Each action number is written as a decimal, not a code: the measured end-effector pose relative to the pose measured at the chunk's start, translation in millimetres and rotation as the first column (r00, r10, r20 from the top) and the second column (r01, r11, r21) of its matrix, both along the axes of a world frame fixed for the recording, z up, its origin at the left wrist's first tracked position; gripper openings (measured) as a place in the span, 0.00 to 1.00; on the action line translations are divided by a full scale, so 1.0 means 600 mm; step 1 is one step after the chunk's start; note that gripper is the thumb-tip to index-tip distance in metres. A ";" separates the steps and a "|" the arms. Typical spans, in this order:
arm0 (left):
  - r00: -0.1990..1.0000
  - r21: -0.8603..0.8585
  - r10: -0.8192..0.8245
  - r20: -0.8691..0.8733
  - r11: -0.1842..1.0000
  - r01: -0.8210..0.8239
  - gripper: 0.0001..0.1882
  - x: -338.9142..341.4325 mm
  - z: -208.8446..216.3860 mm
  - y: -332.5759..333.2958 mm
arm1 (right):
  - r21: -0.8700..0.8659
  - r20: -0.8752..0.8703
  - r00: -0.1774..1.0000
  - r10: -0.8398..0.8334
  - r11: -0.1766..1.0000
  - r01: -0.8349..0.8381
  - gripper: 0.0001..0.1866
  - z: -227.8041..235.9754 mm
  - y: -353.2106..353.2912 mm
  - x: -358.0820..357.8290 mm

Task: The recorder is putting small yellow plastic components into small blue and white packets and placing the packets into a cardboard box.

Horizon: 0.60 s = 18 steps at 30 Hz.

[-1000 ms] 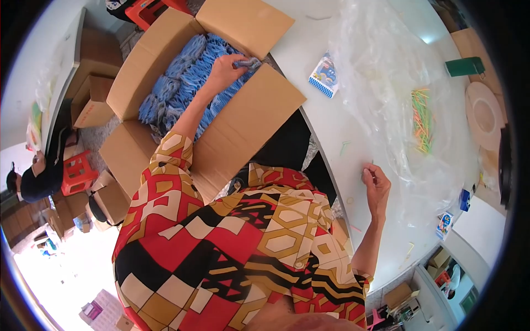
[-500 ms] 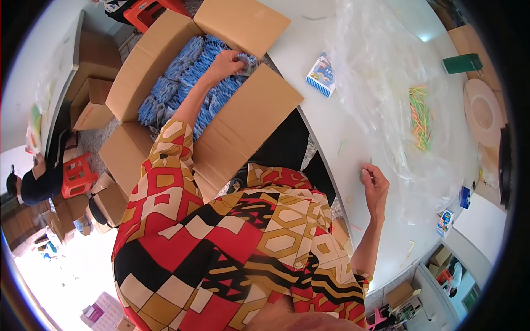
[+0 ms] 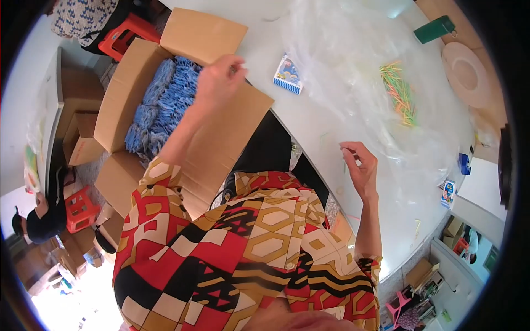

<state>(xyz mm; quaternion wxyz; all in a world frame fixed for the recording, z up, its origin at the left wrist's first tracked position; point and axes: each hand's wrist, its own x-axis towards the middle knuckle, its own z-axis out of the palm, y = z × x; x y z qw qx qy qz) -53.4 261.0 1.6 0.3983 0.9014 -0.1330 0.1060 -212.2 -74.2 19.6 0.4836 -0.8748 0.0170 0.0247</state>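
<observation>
My left hand (image 3: 220, 80) is raised over the right side of an open cardboard box (image 3: 226, 132). Its fingers are curled together, and motion blur hides what they hold, if anything. Bundles of blue, net-like pieces (image 3: 165, 105) fill the box. Above the white table (image 3: 320, 118) my right hand (image 3: 361, 165) has its thumb and forefinger bent toward each other. A thin greenish sliver shows by these fingertips, too small to name. A small blue-and-white printed packet (image 3: 287, 74) lies on the table between the box and a clear plastic sheet (image 3: 337, 66).
Thin green, yellow and orange sticks (image 3: 398, 94) lie in a pile on the plastic. A green box (image 3: 434, 29) and a round pale disc (image 3: 465, 74) sit along the far right. Red stools (image 3: 83, 209), more cartons and another person (image 3: 41, 223) are at the left.
My left hand has come up out of the blue bundles to above the box's right flap. My right hand has shifted slightly. The whole view has turned a little.
</observation>
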 end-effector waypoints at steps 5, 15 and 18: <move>0.996 0.160 -0.019 -0.091 0.987 0.033 0.17 0.049 -0.026 -0.116 | -0.018 0.113 0.987 0.116 0.993 -0.115 0.08 0.011 0.054 0.043; 0.920 0.292 0.177 -0.350 0.954 -0.072 0.24 0.101 -0.063 -0.155 | 0.011 0.060 0.985 0.161 0.987 -0.162 0.07 -0.016 0.064 0.015; 0.928 0.190 0.158 -0.338 0.977 -0.097 0.21 0.103 -0.079 -0.149 | 0.025 0.049 0.990 0.129 0.991 -0.131 0.07 -0.026 0.054 0.004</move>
